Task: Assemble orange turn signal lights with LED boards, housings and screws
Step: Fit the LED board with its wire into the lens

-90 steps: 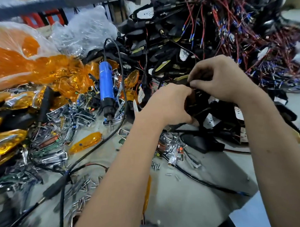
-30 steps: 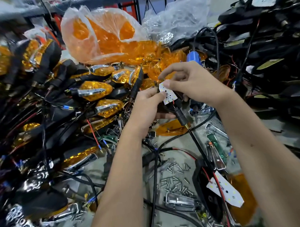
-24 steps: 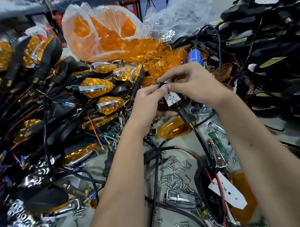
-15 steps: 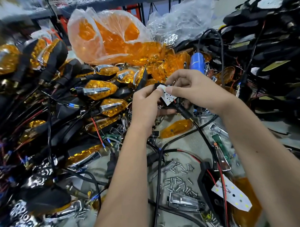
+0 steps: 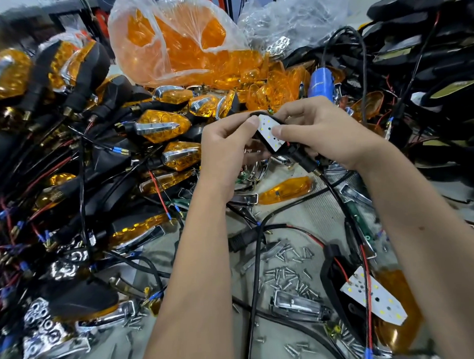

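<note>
Head view shows the left hand [image 5: 224,150] and the right hand [image 5: 317,133] meeting above the bench, both with fingers curled around a black housing [image 5: 291,150]. Each thumb presses on the white LED board [image 5: 269,134] lying in its open face. The housing's stalk and black wire trail down to the right.

By my judgement, the step in hand is seating the board into the housing. Next would come an orange lens and screws, which calls for the board to sit flat and its wires to stay tucked clear.

Below the hands lie a loose orange lens [image 5: 284,190], scattered screws [image 5: 287,277] and a second housing with its board [image 5: 373,295]. The blue screwdriver [image 5: 319,81] stands behind the hands; a bag of lenses [image 5: 177,39] sits beyond.

Faint lettering marks the screwdriver, too small to read.
</note>
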